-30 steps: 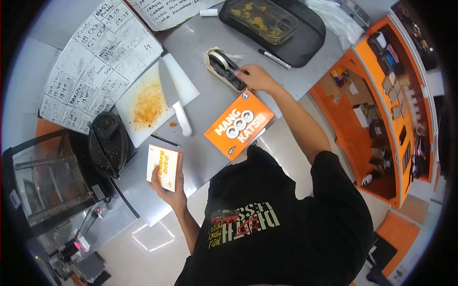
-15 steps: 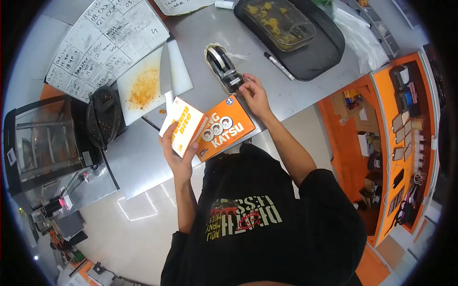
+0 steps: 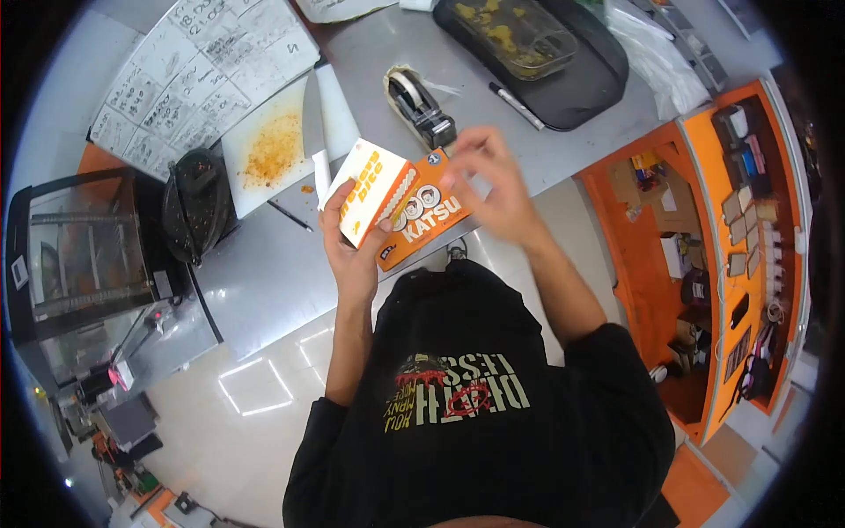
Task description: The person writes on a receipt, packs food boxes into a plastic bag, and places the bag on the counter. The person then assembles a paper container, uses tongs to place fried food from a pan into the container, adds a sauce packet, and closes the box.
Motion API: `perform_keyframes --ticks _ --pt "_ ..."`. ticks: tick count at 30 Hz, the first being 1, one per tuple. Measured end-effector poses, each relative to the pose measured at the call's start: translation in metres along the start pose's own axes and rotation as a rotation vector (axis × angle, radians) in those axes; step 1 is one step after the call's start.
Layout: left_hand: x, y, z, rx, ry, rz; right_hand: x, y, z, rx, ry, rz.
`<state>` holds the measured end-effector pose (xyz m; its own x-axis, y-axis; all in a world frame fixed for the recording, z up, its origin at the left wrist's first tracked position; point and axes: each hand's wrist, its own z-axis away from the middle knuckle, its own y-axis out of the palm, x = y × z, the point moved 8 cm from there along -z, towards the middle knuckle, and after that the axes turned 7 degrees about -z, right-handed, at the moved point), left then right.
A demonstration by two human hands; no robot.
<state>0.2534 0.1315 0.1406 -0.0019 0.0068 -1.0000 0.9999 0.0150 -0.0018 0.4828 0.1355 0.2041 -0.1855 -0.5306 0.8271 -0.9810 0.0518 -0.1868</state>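
My left hand (image 3: pixel 354 255) grips a small white and orange box (image 3: pixel 363 194), held tilted over the left part of a larger orange box (image 3: pixel 429 231) on the counter. My right hand (image 3: pixel 493 189) is raised by the larger box's right end. Its fingers are bent and smeared by motion, and whether anything is between them does not show. Just beyond the boxes lies a black tape dispenser (image 3: pixel 421 106), which neither hand touches. Part of a knife's white handle (image 3: pixel 321 167) shows behind the small box.
A white cutting board (image 3: pixel 339 110) with orange crumbs lies at the left, beside a black basket-like container (image 3: pixel 195 207). A black tray (image 3: pixel 590 88) holds a clear food container (image 3: pixel 528 48). A marker (image 3: pixel 517 106) lies near the tray. Orange shelving (image 3: pixel 704 264) stands at the right.
My right hand has left the tape dispenser and moved right and toward me. The small box in my left hand has shifted up and right, farther over the orange box.
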Motion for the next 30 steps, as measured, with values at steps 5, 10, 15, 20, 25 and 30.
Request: perform_keyframes --ticks 5,10,15,20,25,30 --pt "-0.012 0.015 0.006 0.076 0.05 -0.031 0.035 0.043 0.027 -0.144 0.08 0.023" --pt "-0.032 0.021 0.03 0.146 0.216 -0.406 0.038 0.042 0.069 -0.378 0.108 0.098" --pt "-0.034 0.061 0.065 0.342 0.0 0.102 0.058 0.013 0.116 -0.472 0.149 0.175" --pt "-0.036 0.129 0.095 0.485 -0.075 0.138 0.027 -0.053 0.169 -0.377 0.318 0.008" --pt "-0.028 0.247 0.125 0.6 -0.064 0.191 0.018 -0.284 0.307 -0.704 0.426 0.21" --pt "-0.012 0.429 0.162 0.737 0.031 0.129 0.087 -0.666 0.592 -1.572 0.638 1.423"
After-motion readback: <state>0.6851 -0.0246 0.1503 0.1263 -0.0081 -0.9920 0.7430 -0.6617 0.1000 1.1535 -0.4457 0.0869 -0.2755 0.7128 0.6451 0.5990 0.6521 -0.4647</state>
